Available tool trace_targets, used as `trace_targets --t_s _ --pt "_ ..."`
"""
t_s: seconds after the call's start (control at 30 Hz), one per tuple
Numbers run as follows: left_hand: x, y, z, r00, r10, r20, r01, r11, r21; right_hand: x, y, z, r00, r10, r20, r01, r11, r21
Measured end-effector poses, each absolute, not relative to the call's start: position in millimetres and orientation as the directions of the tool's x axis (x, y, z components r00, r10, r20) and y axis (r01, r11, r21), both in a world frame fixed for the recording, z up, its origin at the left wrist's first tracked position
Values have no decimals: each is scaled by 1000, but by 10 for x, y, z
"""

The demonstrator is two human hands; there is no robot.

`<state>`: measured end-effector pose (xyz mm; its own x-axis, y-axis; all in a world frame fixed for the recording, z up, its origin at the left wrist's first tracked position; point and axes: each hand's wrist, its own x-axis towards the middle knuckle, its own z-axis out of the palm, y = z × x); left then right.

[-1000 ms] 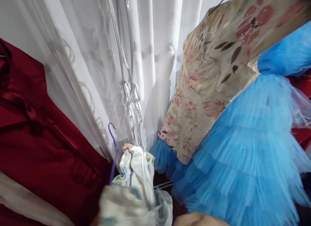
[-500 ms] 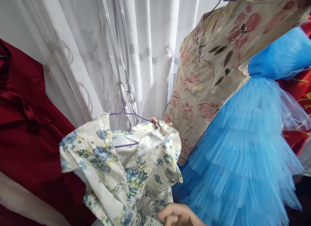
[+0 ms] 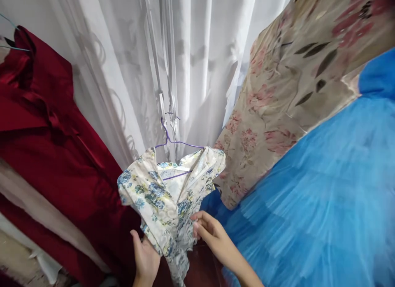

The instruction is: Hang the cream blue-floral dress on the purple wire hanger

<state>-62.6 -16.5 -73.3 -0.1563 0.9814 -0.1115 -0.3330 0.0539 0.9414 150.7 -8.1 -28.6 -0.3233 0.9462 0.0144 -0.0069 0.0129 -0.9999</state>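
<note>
A white dress with blue and yellow-green flowers (image 3: 157, 196) hangs on a purple wire hanger (image 3: 182, 143) in front of me. My left hand (image 3: 147, 256) is at the dress's left side, palm up against the cloth. Its thumb stands apart, and the other fingers are partly hidden behind the fabric. On the opposite side my right hand (image 3: 210, 231) pinches the edge of the dress at the waist between thumb and bent fingers. Below the hands the cloth falls in a narrow, gathered bunch.
Dark red garments (image 3: 61, 155) hang at the left. A beige dress with pink flowers (image 3: 265, 110) and a blue tiered tulle dress (image 3: 311, 196) fill the right. Behind are white curtains (image 3: 197, 52) and a metal rail (image 3: 165, 64) bearing the hanger.
The hand at the dress's right shoulder has left it. Both hands are now lower, at the dress's sides. The dress appears farther off and narrower, and the view has shifted.
</note>
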Motion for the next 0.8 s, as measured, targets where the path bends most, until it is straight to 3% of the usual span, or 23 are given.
trace_targets --t_s 0.13,0.27,0.33,0.43,0.5,0.6,0.8 --pt "-621 -361 -886 -324 926 -192 -249 112 962 1155 220 -178 -324 940 111 158 169 -973" --pt "-650 -393 -886 -433 898 -74 -69 49 996 979 387 -137 -287 945 158 136 204 -970" --pt "-731 -385 -860 -598 801 16 16 -8 1000 990 390 -137 -291 951 105 46 123 -991" --pt "-818 -342 -808 -782 545 301 286 -116 951 1010 301 -136 -284 959 6 -52 -9 -999" --pt "-771 -274 -762 -642 604 472 455 -195 869 973 210 -126 -293 956 -32 -78 -57 -995" --pt "-570 -120 -683 -239 848 473 470 -325 821 873 104 -90 -329 942 -61 -123 -107 -987" --pt "-518 162 -548 49 897 439 443 -414 795 866 338 223 -213 976 -49 -244 -102 -964"
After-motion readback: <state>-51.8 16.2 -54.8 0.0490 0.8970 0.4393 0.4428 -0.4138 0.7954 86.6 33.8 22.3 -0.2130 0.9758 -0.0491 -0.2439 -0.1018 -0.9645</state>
